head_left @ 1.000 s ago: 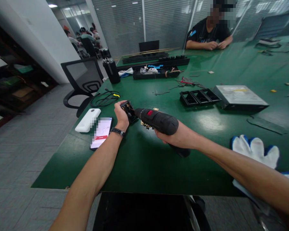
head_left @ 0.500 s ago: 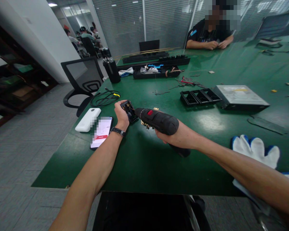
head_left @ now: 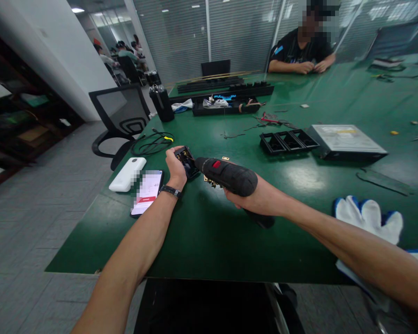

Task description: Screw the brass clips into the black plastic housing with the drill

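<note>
My left hand (head_left: 176,168) is closed round the left side of a small black box-like part (head_left: 188,163) with brass-coloured pieces inside, tilted on the table. In my right hand (head_left: 256,192) is a black cordless drill (head_left: 228,175) with a red switch on top. The drill's nose points left and reaches the open face of the black part; whether the bit touches a screw is hidden. Small brass-coloured pieces (head_left: 212,182) lie on the table, partly behind the drill. One more brass piece (head_left: 225,158) lies just beyond it.
A phone (head_left: 148,190) and a white power bank (head_left: 128,174) lie left, near a coiled black cable (head_left: 149,144). A black frame (head_left: 288,141) and a metal drive box (head_left: 350,141) stand right, with white-blue gloves (head_left: 369,218) nearer. Across the table sits a person (head_left: 301,51).
Both hands, the drill and the black part hold nearly the same place. The view has shifted very slightly.
</note>
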{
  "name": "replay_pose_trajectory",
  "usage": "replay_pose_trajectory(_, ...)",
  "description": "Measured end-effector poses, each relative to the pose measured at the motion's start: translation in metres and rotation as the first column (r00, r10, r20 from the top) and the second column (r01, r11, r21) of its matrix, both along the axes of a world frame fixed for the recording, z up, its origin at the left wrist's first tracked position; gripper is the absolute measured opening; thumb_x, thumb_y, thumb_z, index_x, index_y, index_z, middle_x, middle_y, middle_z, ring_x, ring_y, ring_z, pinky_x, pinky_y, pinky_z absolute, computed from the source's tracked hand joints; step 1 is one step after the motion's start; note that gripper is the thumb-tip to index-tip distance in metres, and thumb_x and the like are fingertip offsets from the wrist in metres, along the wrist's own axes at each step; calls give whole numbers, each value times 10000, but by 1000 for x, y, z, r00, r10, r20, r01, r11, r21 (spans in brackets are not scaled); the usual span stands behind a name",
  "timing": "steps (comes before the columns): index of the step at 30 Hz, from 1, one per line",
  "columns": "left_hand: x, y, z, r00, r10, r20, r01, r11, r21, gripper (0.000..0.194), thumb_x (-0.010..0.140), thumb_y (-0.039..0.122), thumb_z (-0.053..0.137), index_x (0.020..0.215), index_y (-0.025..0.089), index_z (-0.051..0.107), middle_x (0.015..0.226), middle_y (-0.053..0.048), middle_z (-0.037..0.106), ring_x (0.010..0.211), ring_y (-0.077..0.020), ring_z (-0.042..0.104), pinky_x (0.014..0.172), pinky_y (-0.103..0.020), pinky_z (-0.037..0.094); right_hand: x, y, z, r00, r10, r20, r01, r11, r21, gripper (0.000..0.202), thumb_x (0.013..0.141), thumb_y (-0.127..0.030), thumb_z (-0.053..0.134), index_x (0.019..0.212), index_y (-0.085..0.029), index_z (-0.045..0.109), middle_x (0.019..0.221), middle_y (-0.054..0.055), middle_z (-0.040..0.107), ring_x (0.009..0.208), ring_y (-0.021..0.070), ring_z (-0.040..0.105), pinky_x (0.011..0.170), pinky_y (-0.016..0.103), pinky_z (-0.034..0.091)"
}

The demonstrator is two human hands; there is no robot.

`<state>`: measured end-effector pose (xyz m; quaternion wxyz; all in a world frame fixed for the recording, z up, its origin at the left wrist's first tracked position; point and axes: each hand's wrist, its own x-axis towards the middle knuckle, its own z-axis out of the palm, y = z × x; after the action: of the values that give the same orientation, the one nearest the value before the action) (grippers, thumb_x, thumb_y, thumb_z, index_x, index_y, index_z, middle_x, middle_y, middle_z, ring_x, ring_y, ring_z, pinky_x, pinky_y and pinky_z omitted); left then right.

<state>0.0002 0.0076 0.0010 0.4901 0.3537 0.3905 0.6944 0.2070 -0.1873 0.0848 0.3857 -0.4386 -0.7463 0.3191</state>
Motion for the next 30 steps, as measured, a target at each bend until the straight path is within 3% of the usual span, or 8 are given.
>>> replay_pose_trajectory(6,0,-1,1,1000,1,1,-1,1000,-1,383,879,532,451,869,207,656,792,-47,685,657,-181,657,602,-290,500,-1,0,1,1000,5,-20,-4,1000,16,553,809,-120,690,1354,-218,684,1044,77,767,1053,275,724,886,433,616)
replay_pose_trajectory(15,1,-2,1,1000,13,-16,-13,1000,-5,384,887,516,436,881,206,663,798,-61,697,640,-191,656,600,-312,514,-1,1,-1,1000,10,-3,-10,1000,7,739,823,-135,682,1547,-206,549,1006,68,762,981,261,726,849,419,615)
replay_pose_trajectory(24,1,-2,2,1000,11,3,-11,1000,-2,378,858,528,457,871,208,658,793,-47,695,653,-176,662,601,-292,517,-1,0,-1,1000,5,-14,-5,1000,-1,760,816,-132,681,1557,-198,528,997,70,760,983,263,727,840,418,615)
replay_pose_trajectory(30,0,-3,2,1000,4,2,-4,1000,5,371,873,523,450,876,210,650,805,-50,697,647,-185,663,606,-307,520,-1,0,1,1000,1,-4,-1,1000,9,639,822,-145,689,1453,-221,625,1029,79,767,1014,272,725,847,424,620)
